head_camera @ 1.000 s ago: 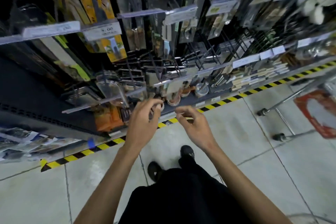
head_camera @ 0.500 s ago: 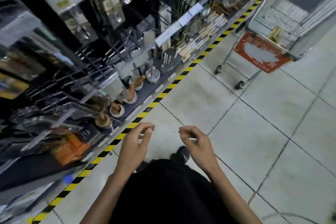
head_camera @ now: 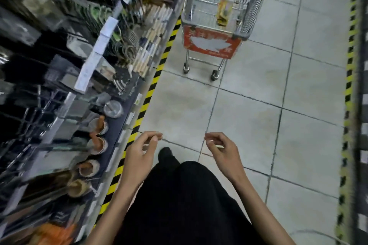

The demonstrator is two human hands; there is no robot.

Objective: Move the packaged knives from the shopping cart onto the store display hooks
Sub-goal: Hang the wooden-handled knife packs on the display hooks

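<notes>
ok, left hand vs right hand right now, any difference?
Left hand hangs at the yellow-black floor tape along the foot of the shelf; right hand is over bare tile on the aisle side. Left hand is close to the shelf goods; right hand lines up more with the shopping cart ahead. Shared: both hold nothing, fingers loosely curled, and neither touches the cart or the shelf.

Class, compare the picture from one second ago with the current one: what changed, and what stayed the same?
The left hand has drawn back from the display hooks, the right hand with it; both now hover over the floor. The view swung away from the hooks toward the shopping cart, now ahead with a yellow package inside. Both hands are empty, as half a second ago.
</notes>
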